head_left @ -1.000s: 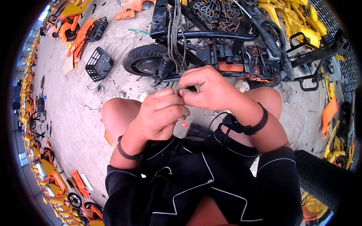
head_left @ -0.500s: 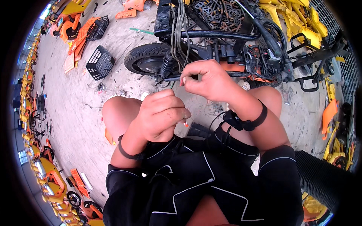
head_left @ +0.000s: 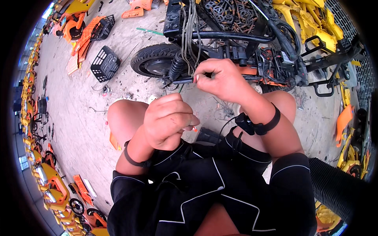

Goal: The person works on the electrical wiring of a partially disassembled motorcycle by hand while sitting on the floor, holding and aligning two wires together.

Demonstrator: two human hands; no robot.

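Observation:
My left hand (head_left: 167,120) is closed at the centre, fingers curled over a small thing hidden in them. Up and to its right, my right hand (head_left: 214,78) is pinched, with a gap between the two; whatever is at its fingertips is too small to name. Just beyond it stands a stripped black scooter frame (head_left: 228,34) with hanging grey cables (head_left: 189,43), a coil shock absorber (head_left: 175,68) and a rear wheel (head_left: 151,61). My bare knees are either side of the hands.
Black plastic baskets (head_left: 104,63) lie on the concrete floor (head_left: 84,129) among orange panels (head_left: 80,49). Tangled metal parts (head_left: 232,15) are piled behind the frame. Yellow panels (head_left: 315,21) heap at right, near a black ribbed object (head_left: 332,185). Rows of yellow scooters (head_left: 55,185) line the left.
My hands were together a second ago and are now apart. My right hand has moved upward, toward the cables; my left hand has dropped slightly.

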